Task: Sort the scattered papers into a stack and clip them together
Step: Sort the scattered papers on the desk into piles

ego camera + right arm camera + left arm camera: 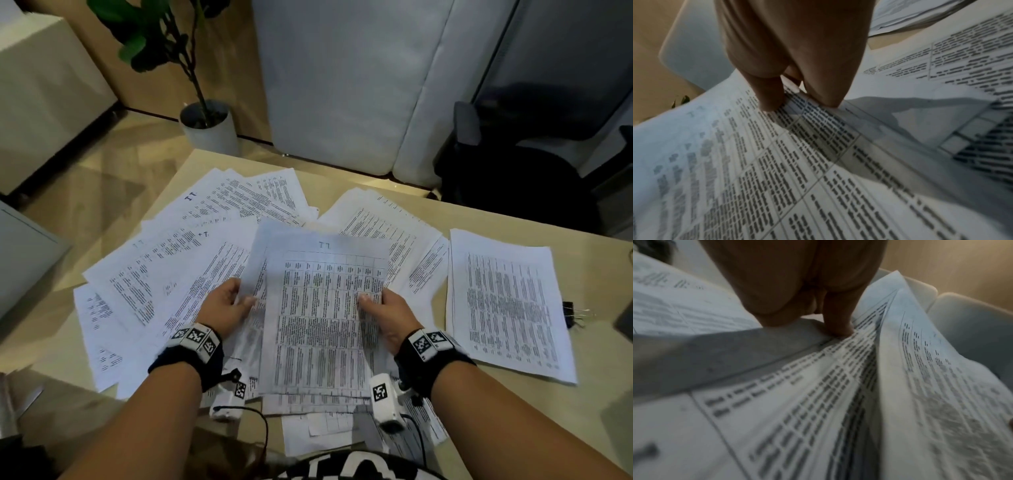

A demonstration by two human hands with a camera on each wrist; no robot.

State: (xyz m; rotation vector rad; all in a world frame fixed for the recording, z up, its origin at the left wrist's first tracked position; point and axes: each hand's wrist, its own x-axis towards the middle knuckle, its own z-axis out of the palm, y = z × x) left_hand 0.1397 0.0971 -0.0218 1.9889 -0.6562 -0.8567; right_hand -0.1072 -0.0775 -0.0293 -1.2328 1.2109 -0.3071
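Note:
Printed sheets lie fanned over the beige table (404, 192). I hold a small bundle of table-printed papers (322, 318) above the middle of the mess. My left hand (236, 301) pinches the bundle's left edge, thumb on top; in the left wrist view the fingers (838, 324) press into the lifted sheets (920, 386). My right hand (376, 305) pinches the right edge, and the right wrist view shows its fingertips (772, 102) on the top sheet (735, 162). A black binder clip (569, 313) lies at the right, beside a separate pile (507, 305).
Scattered papers (164, 274) cover the table's left and far part. A potted plant (209, 126) stands on the floor beyond the far edge, next to a pale sofa (342, 85). A dark office chair (513, 164) sits at the far right.

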